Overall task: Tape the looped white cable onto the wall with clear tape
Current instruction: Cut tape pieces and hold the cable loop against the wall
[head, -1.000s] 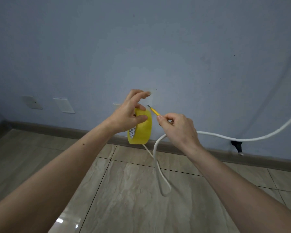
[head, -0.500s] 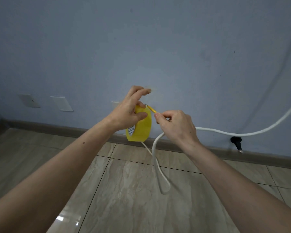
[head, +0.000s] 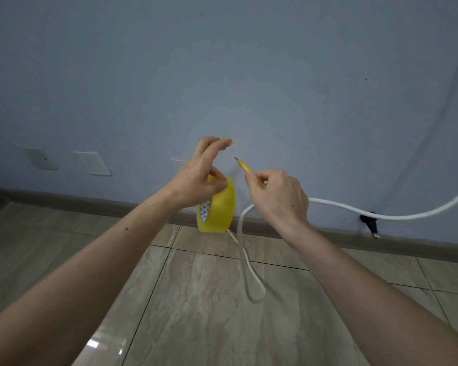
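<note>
Yellow tape roll (head: pixel 220 204) in left hand (head: pixel 200 180), white cable (head: pixel 245 249) and cutter (head: pixel 243 166) in right hand (head: pixel 278 196)

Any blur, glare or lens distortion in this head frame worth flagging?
Head view: left hand fingertips smear with motion blur above the tape roll; window glare shows on the floor tile; wide-angle bending curves the baseboard; the wall is dim and evenly lit.

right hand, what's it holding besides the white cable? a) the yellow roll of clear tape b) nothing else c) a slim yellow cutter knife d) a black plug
c: the right hand pinches a slim yellow cutter knife, tip pointing up-left toward the wall, with the looped white cable hanging below it; the yellow roll of clear tape is in the left hand.
</note>
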